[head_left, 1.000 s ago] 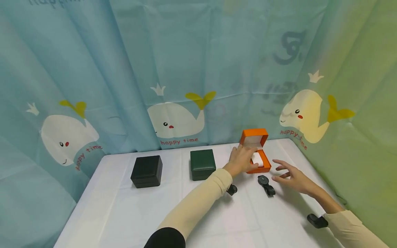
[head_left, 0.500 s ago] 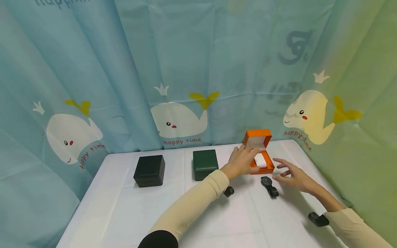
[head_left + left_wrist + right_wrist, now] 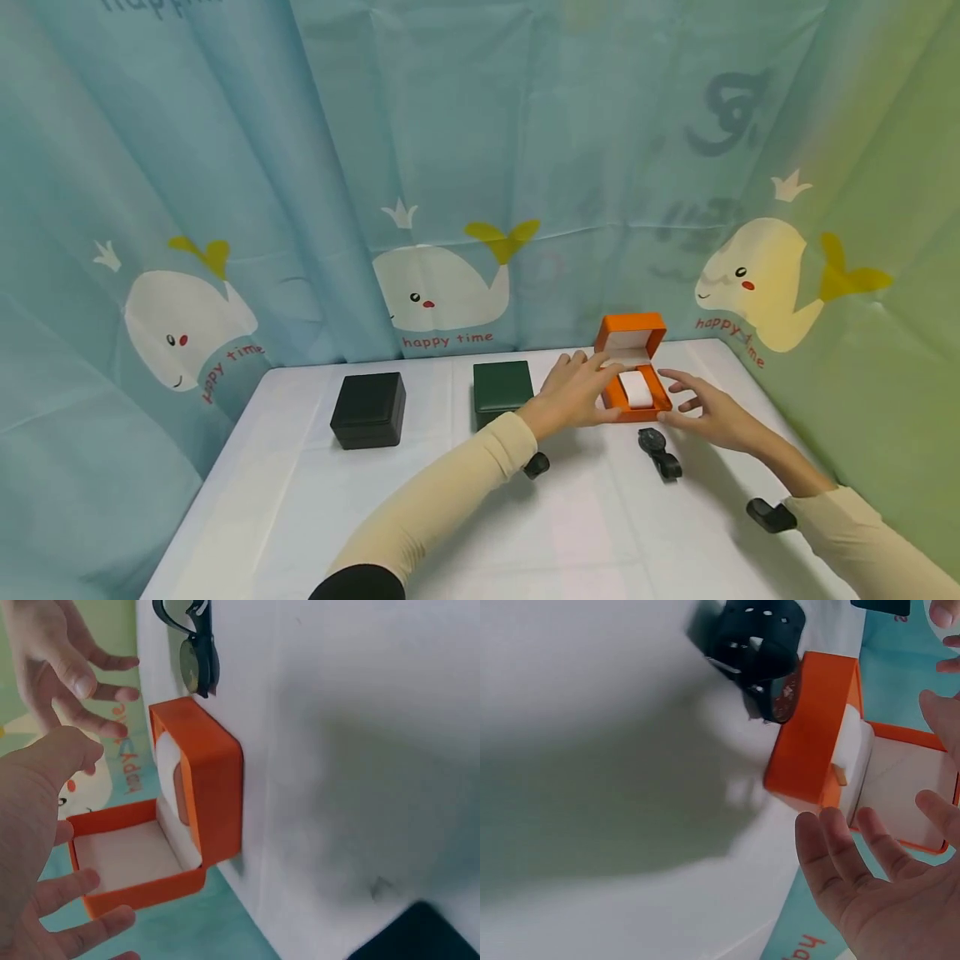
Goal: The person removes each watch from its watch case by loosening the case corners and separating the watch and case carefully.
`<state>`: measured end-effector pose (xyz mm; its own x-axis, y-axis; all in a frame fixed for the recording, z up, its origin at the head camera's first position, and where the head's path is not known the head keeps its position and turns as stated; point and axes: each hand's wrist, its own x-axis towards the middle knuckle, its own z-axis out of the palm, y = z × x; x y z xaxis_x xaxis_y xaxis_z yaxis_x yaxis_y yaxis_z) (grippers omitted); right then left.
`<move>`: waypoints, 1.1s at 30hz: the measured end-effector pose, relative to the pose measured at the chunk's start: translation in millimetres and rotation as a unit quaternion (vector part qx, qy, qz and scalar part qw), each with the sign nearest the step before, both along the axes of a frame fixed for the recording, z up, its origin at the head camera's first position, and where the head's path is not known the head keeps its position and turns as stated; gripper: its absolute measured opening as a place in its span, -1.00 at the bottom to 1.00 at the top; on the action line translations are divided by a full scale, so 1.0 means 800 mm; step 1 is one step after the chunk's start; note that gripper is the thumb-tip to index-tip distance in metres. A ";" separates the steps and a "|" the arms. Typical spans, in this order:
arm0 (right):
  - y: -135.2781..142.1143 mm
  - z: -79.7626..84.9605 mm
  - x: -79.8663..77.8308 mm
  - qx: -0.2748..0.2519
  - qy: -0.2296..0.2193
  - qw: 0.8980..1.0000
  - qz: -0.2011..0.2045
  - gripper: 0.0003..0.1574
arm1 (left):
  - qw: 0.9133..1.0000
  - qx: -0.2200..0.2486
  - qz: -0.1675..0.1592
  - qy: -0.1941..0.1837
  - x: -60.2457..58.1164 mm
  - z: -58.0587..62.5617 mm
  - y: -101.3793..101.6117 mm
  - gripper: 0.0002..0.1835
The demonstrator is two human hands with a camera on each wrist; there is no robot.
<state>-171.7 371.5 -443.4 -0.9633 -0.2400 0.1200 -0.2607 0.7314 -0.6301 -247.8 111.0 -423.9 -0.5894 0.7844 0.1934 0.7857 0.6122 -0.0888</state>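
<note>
An orange watch box (image 3: 613, 412) stands at the back right of the table with its lid (image 3: 632, 326) raised. Inside it sits a white cushion (image 3: 636, 388). My left hand (image 3: 572, 393) is at the box's left side, fingers spread and somewhat bent, holding nothing; contact with the box cannot be told. On the opposite side my right hand (image 3: 718, 419) reaches its loosely spread fingers toward the box's right edge, as the right wrist view also shows with the right hand (image 3: 892, 881). A black wristwatch (image 3: 660, 454) lies in front of the box, its strap looped.
A dark green box (image 3: 502, 387) with its lid down stands left of my left hand. Farther left is a closed black box (image 3: 367, 410). The white-covered table (image 3: 300, 517) meets a blue-green whale-print curtain (image 3: 450, 167) at its back edge.
My left hand has drawn back leftward from over the orange box, uncovering more of the cushion. My right hand has come closer to the box. The view has shifted slightly.
</note>
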 end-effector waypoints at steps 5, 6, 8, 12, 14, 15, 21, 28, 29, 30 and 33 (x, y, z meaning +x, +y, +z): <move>-0.010 0.010 -0.009 -0.002 -0.004 1.000 0.007 -0.04 | 1.000 0.006 -0.001 0.002 -0.001 0.005 -0.020 -0.29; -0.012 0.012 -0.011 -0.001 -0.005 1.000 0.008 -0.04 | 1.000 0.002 0.001 0.002 -0.001 0.006 -0.024 -0.29; -0.016 0.015 -0.014 0.001 -0.007 1.000 0.010 -0.03 | 1.000 -0.002 0.008 -0.003 -0.002 0.009 -0.033 -0.28; -0.022 0.020 -0.019 0.014 -0.001 1.000 0.013 -0.03 | 1.000 -0.001 0.017 -0.011 -0.005 0.013 -0.048 -0.26; -0.026 0.022 -0.020 0.019 -0.003 1.000 0.014 -0.02 | 1.000 0.004 0.016 -0.013 -0.007 0.013 -0.056 -0.26; -0.027 0.023 -0.021 0.023 -0.003 1.000 0.013 -0.02 | 1.000 0.007 0.016 -0.013 -0.008 0.013 -0.060 -0.26; -0.039 0.024 -0.030 0.026 0.001 0.999 0.020 -0.04 | 1.000 0.022 0.004 0.000 -0.012 0.014 -0.083 -0.26; -0.051 0.028 -0.038 0.013 0.005 0.999 0.039 -0.02 | 0.999 0.046 -0.012 -0.025 -0.016 0.017 -0.114 -0.25; -0.053 0.029 -0.039 0.010 0.006 0.999 0.043 -0.02 | 0.998 0.047 -0.012 -0.027 -0.017 0.017 -0.118 -0.24; -0.054 0.030 -0.040 0.009 0.011 0.999 0.048 -0.02 | 0.998 0.047 -0.011 -0.029 -0.017 0.018 -0.123 -0.24; -0.059 0.031 -0.043 0.005 0.022 0.998 0.062 -0.03 | 0.998 0.052 -0.012 -0.027 -0.018 0.016 -0.135 -0.23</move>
<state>-206.5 324.5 -418.8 -0.9202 -0.3582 0.1581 -0.3765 0.6987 -0.6083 -262.1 3.1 -410.7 -0.5832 0.7751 0.2431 0.8017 0.5974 0.0183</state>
